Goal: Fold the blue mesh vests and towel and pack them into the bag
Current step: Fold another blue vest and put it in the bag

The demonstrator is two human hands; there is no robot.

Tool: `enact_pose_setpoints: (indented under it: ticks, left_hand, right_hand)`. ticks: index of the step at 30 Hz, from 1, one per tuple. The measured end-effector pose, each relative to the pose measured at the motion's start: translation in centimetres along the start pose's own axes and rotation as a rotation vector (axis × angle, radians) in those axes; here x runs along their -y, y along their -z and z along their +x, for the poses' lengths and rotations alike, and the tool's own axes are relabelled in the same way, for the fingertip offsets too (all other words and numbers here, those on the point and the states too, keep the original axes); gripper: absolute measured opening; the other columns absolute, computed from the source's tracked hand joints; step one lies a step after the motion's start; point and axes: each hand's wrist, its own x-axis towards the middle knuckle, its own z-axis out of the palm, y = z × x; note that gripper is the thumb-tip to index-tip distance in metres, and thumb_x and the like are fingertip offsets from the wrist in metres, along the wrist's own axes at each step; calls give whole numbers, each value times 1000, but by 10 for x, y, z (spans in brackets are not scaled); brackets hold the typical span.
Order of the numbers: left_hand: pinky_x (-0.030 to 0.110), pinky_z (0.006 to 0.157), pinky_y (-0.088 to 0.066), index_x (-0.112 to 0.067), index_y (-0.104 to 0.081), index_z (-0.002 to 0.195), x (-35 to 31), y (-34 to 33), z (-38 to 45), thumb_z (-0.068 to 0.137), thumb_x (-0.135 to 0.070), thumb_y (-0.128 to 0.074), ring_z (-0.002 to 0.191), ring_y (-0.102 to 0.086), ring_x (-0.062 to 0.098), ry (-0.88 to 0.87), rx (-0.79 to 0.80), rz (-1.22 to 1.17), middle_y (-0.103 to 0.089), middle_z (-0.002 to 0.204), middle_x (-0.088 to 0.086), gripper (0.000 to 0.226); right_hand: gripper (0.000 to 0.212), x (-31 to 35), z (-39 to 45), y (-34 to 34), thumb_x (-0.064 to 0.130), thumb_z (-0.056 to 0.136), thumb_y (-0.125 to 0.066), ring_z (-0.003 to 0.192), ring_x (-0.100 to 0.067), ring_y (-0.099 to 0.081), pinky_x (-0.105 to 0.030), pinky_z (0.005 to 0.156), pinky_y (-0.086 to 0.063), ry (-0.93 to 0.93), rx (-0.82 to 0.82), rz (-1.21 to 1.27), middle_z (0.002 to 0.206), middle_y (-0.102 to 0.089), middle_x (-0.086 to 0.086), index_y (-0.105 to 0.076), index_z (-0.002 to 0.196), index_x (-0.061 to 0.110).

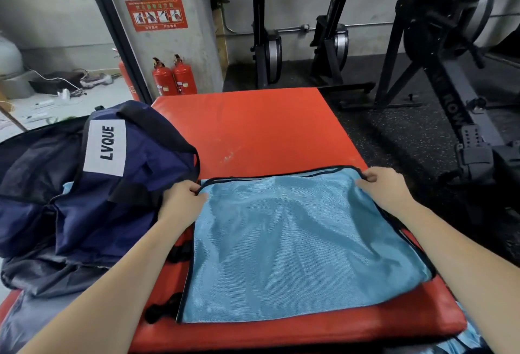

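A light blue mesh vest (292,243) with black trim lies flat on the red padded mat (253,134), folded over on itself. My left hand (184,194) pinches its far left corner. My right hand (381,184) pinches its far right corner. Both hands hold the far edge down near the mat. A navy bag (112,193) with a white "LVQUE" label slumps on the mat's left side, touching my left hand. A strip of light blue fabric (67,187) peeks out from under the bag's flap. More light blue cloth (467,339) shows below the mat's near right corner.
Rowing machines (455,77) stand on the dark rubber floor to the right and behind the mat. Red fire extinguishers (174,76) stand by the concrete pillar at the back. Cables and clutter lie on the floor at the far left.
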Motion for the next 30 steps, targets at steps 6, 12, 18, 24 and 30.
enact_pose_setpoints:
  ticks: [6, 12, 18, 24, 30]
  left_hand:
    - [35, 74, -51, -22, -69, 91, 5, -1, -2, 88, -26, -63, 87, -63, 26, -38, -120, -52, -71, 84, -2, 8]
    - [40, 78, -50, -21, -60, 114, 7, -7, -16, 93, -28, -56, 100, -61, 36, -101, -86, 149, -68, 107, 9, 22]
    - [36, 83, -45, -21, -47, 136, 0, -1, -35, 91, -36, -60, 113, -57, 31, -49, 15, 94, -60, 126, 7, 49]
    - [39, 90, -49, -22, -43, 139, 10, 19, -55, 85, -52, -64, 109, -57, 27, -90, 121, 105, -57, 123, 6, 65]
    - [44, 96, -39, -19, -46, 137, 18, 32, -104, 97, -42, -52, 119, -52, 30, -332, -20, 476, -50, 132, 4, 46]
  right_hand:
    - [13, 11, -7, -1, 27, 90, -66, 88, -18, -63, -36, 84, -52, 76, -170, 68, 87, -67, 7, -73, 100, 24]
    - [47, 13, -15, -1, 45, 93, -64, 106, -29, -63, -41, 90, -51, 64, 26, -82, 116, -69, -9, -60, 130, 16]
    - [60, 20, -51, 14, 48, 90, -64, 115, -25, -60, -47, 100, -46, 191, -8, -215, 129, -61, -3, -44, 141, 24]
    - [53, 14, -93, 26, 44, 88, -66, 113, -24, -58, -43, 102, -45, 239, 48, -140, 124, -59, -2, -52, 134, 22]
    - [41, 19, -145, 12, 35, 95, -63, 127, -16, -51, -29, 112, -35, 463, 89, -218, 132, -59, 4, -59, 132, 18]
